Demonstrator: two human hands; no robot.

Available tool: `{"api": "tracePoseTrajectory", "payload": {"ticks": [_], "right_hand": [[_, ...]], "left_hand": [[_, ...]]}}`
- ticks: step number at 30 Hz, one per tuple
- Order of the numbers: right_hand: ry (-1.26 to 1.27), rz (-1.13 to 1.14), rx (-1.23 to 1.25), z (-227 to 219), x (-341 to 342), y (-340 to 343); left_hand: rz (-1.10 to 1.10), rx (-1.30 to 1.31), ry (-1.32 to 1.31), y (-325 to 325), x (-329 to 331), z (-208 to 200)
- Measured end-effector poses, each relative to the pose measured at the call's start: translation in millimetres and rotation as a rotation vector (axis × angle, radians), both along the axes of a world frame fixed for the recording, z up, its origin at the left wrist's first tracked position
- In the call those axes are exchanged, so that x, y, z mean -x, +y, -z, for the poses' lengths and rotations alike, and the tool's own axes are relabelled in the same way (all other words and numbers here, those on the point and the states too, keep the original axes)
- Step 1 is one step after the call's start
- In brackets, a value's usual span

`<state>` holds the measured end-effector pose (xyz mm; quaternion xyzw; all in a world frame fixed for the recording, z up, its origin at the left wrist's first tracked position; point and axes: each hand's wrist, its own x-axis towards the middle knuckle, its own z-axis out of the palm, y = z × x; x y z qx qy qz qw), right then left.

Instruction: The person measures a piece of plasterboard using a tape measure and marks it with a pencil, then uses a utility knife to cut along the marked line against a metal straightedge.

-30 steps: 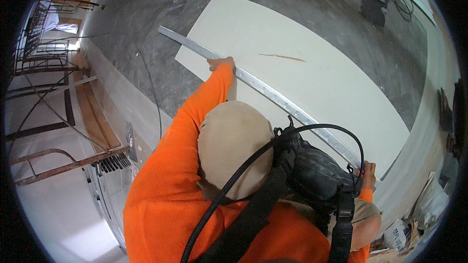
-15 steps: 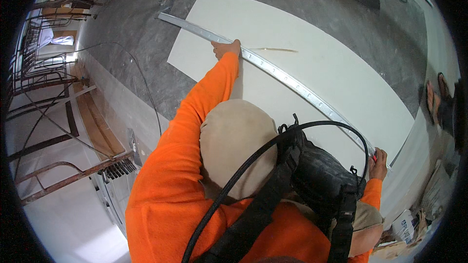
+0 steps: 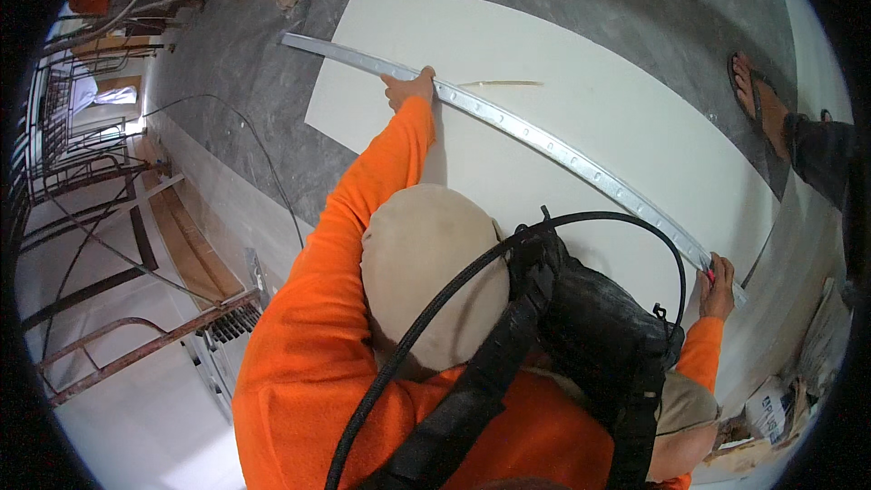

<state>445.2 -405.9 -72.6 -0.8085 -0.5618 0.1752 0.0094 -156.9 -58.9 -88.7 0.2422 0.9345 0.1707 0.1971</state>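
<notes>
A long perforated metal stud [image 3: 535,138] lies slantwise across a white board [image 3: 599,73] on the floor. Near its far-left part, my left hand [image 3: 412,89] is closed on the stud's edge, with the fingers partly hidden. My right hand [image 3: 719,292] is at the opposite end, by the board's right edge. Its fingers are closed round a small red tool [image 3: 710,276], mostly hidden, next to the stud. The stud's left end sticks out past the board.
A thin pale strip [image 3: 504,83] lies on the board. Another person's sandalled foot [image 3: 762,104] stands beyond its right edge. Rusty scaffolding [image 3: 154,340] fills the left side, with a dark cable [image 3: 245,118] on the floor. Bags and scraps [image 3: 771,408] lie at the lower right.
The person's foot at the right has stepped into fuller view. My right hand and the stud's right end appear slightly farther right; my left hand keeps its hold.
</notes>
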Motion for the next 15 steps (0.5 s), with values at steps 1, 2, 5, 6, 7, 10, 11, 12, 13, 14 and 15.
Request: {"api": "tracePoseTrajectory", "payload": {"ticks": [1, 2, 5, 6, 7, 10, 11, 12, 13, 14, 15], "right_hand": [[0.016, 0.009, 0.0, -3, 3, 2], [0.009, -0.006, -0.013, 0, 2, 1], [-0.014, -0.032, -0.039, 8, 1, -1], [-0.021, -0.027, -0.04, 11, 2, 1], [-0.027, -0.022, -0.038, 13, 2, 2], [-0.044, 0.001, -0.011, 13, -3, -2], [-0.008, 0.006, -0.019, 12, -10, -3], [0.026, 0.018, -0.03, 15, -17, -4], [0.055, 0.045, -0.045, 13, -21, -10], [0.13, 0.098, -0.067, 29, 9, 3], [0.067, 0.172, -0.042, 30, 10, 7]], "left_hand": [[0.001, -0.013, -0.003, -1, 2, 0], [0.002, -0.026, -0.006, -1, 5, 0], [0.001, -0.01, 0.026, -1, 10, 1], [0.006, -0.008, 0.022, -1, 13, 1], [0.01, -0.003, 0.019, -2, 13, 2], [0.048, 0.014, -0.009, 2, 7, 7], [0.071, 0.017, -0.031, 7, -1, 12], [0.065, -0.028, -0.034, 7, -7, 18], [0.074, -0.076, -0.042, 8, -4, 28], [0.016, -0.228, -0.067, 30, 83, 32], [0.041, -0.199, -0.075, 18, 75, 44]]}}
